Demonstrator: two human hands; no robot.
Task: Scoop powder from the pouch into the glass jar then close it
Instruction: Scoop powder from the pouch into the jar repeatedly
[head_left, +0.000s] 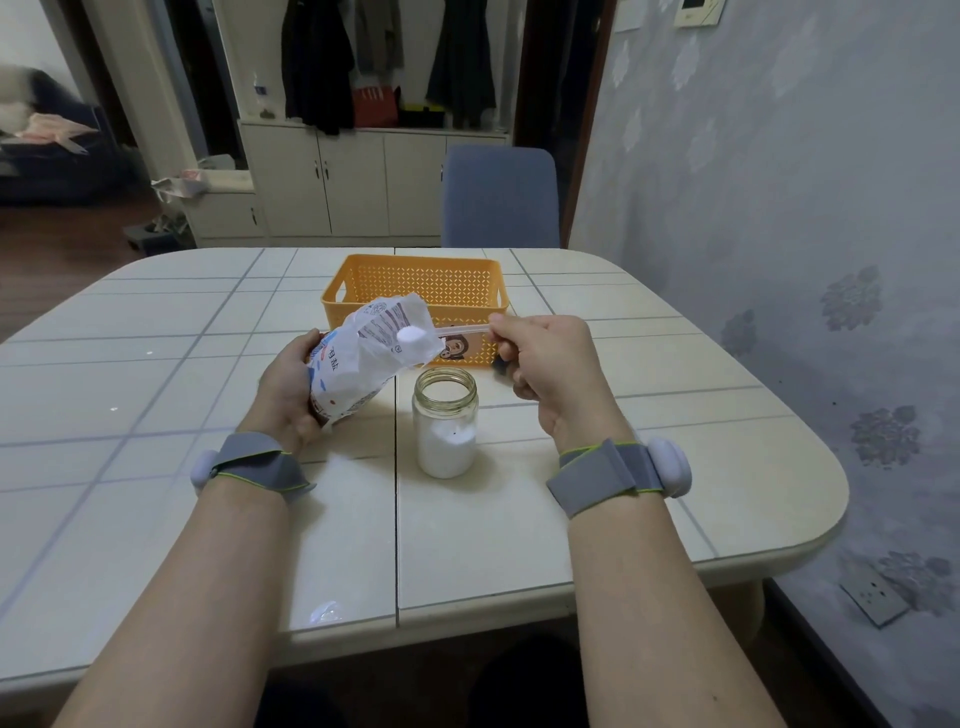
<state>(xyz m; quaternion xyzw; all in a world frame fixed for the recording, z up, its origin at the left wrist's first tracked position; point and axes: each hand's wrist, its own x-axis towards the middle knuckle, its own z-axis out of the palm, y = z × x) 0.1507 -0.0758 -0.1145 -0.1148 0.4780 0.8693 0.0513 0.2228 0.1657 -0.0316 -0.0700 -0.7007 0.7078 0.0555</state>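
My left hand (289, 384) grips a white printed pouch (363, 364), tilted with its open mouth up and to the right. My right hand (545, 364) pinches the handle of a clear plastic spoon (457, 331). The spoon's bowl holds a heap of white powder (413, 334) and hovers at the pouch mouth, above and a little left of the jar. A dark object, partly hidden, is tucked under my right hand's fingers. The glass jar (445, 421) stands upright on the table, its mouth uncovered, about half full of white powder.
An orange perforated basket (415, 283) stands just behind the pouch and jar. The tiled table (156, 364) has rounded edges. A blue chair (500, 197) sits at the far side. A patterned wall runs along the right.
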